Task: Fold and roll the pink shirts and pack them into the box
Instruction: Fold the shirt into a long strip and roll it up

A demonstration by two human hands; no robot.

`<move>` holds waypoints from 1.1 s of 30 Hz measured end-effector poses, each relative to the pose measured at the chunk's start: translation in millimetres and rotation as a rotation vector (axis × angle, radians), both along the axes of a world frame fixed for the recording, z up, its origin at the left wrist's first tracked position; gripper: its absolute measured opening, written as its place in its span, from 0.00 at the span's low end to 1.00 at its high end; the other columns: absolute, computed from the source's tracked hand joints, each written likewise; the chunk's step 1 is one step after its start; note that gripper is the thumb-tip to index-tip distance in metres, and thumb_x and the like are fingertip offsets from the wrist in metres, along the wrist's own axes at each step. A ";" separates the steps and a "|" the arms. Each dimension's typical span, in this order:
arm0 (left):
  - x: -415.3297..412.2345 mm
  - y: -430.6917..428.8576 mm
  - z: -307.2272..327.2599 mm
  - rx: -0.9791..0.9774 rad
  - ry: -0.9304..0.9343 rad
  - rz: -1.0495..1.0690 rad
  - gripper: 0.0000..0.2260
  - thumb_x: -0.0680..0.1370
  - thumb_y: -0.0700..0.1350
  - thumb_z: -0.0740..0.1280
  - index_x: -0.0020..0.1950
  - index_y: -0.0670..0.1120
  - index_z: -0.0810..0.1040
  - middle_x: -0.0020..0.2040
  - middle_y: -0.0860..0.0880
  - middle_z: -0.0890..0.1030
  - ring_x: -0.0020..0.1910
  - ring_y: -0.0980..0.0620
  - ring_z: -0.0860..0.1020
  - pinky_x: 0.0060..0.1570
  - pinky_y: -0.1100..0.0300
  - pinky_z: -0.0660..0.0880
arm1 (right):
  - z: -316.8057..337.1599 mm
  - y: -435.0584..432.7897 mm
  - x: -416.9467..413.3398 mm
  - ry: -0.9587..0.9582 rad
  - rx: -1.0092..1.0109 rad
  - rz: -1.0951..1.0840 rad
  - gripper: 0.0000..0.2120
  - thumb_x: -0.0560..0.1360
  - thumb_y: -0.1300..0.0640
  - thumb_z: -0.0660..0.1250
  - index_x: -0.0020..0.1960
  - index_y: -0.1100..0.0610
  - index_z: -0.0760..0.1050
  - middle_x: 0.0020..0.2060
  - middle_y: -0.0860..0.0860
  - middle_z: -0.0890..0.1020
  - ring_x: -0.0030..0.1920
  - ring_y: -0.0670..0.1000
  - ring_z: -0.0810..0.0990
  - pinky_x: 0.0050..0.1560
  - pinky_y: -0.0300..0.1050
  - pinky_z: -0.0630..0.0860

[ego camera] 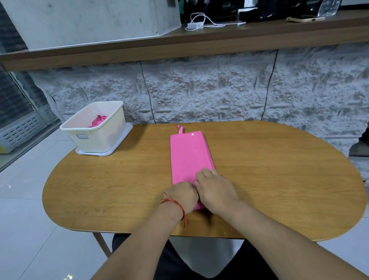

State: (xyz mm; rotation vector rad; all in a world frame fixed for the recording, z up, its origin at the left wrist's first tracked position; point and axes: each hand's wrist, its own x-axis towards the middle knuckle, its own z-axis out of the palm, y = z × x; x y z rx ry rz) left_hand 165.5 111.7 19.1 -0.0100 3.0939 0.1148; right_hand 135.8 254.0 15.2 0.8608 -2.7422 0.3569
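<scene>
1. Pink shirt (189, 156): folded into a long narrow strip, flat on the counter (266, 178), running straight away from the seated person. Small loop (179, 129) and white snap (192, 134) at the far end, near end under both hands. Narrow width probably chosen for a compact roll.
2. Left grip (181, 196), red thread (174, 202) at the wrist: fingers curled down over the near end, clamped on the cloth. Right grip (216, 190) touching it alongside, fingers bent onto the same end. Side by side, likely for an even start across the strip.
3. By judgement, the very beginning of the roll, with most of the strip not yet wound.
4. Cream plastic box (98, 138): far left of the counter, well apart, standing on its lid (94, 153), open-topped. Rolled pink bundle (98, 120) already inside.
</scene>
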 end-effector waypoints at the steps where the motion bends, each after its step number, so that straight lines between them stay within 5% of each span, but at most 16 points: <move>1: -2.1 0.8 2.8 0.000 -0.018 -0.012 0.15 0.84 0.41 0.54 0.58 0.40 0.80 0.57 0.42 0.82 0.55 0.41 0.81 0.54 0.48 0.79 | -3.9 1.9 3.9 0.061 -0.039 0.004 0.10 0.85 0.50 0.56 0.53 0.52 0.73 0.49 0.49 0.77 0.52 0.54 0.76 0.46 0.52 0.76; 7: 5.2 6.7 6.3 -0.072 -0.017 0.072 0.15 0.85 0.42 0.54 0.60 0.44 0.79 0.59 0.44 0.80 0.59 0.41 0.77 0.58 0.46 0.75 | -16.0 7.1 8.2 0.173 -0.148 -0.020 0.15 0.84 0.46 0.57 0.44 0.50 0.75 0.40 0.46 0.78 0.42 0.50 0.76 0.36 0.46 0.72; 15: 36.8 -6.0 -10.6 0.307 0.438 0.018 0.12 0.87 0.50 0.54 0.52 0.52 0.75 0.49 0.55 0.76 0.49 0.52 0.72 0.50 0.55 0.69 | 2.1 -6.6 -18.6 -0.147 -0.012 -0.121 0.19 0.83 0.46 0.55 0.47 0.51 0.82 0.46 0.51 0.86 0.48 0.58 0.84 0.41 0.48 0.70; 20: 27.7 -27.4 -24.0 0.742 0.385 0.094 0.13 0.85 0.53 0.63 0.41 0.54 0.75 0.41 0.56 0.72 0.43 0.55 0.73 0.44 0.57 0.67 | 11.6 -14.2 -35.5 -0.370 0.053 -0.203 0.20 0.84 0.46 0.55 0.57 0.54 0.82 0.56 0.54 0.85 0.58 0.59 0.83 0.55 0.48 0.76; 24: 15.1 -22.4 -15.3 0.638 0.306 0.174 0.17 0.86 0.52 0.58 0.39 0.53 0.77 0.39 0.53 0.74 0.42 0.51 0.75 0.50 0.50 0.72 | -5.5 4.7 -18.3 -0.114 -0.260 -0.008 0.14 0.85 0.48 0.58 0.45 0.51 0.76 0.43 0.48 0.80 0.46 0.51 0.77 0.45 0.47 0.69; 28: 1.2 -22.1 -16.3 0.597 0.290 0.314 0.19 0.86 0.50 0.58 0.45 0.44 0.84 0.42 0.50 0.74 0.49 0.47 0.74 0.55 0.52 0.72 | -29.2 36.1 -10.5 -0.066 -0.348 0.218 0.15 0.86 0.43 0.58 0.62 0.51 0.78 0.55 0.43 0.79 0.56 0.45 0.73 0.61 0.41 0.69; 33: -5.4 -29.2 -14.3 0.701 0.194 0.301 0.17 0.86 0.52 0.57 0.40 0.49 0.75 0.38 0.49 0.79 0.43 0.45 0.78 0.45 0.52 0.73 | -33.8 53.3 -13.5 -0.148 -0.253 0.264 0.26 0.84 0.34 0.57 0.75 0.46 0.71 0.65 0.39 0.76 0.66 0.41 0.71 0.69 0.41 0.68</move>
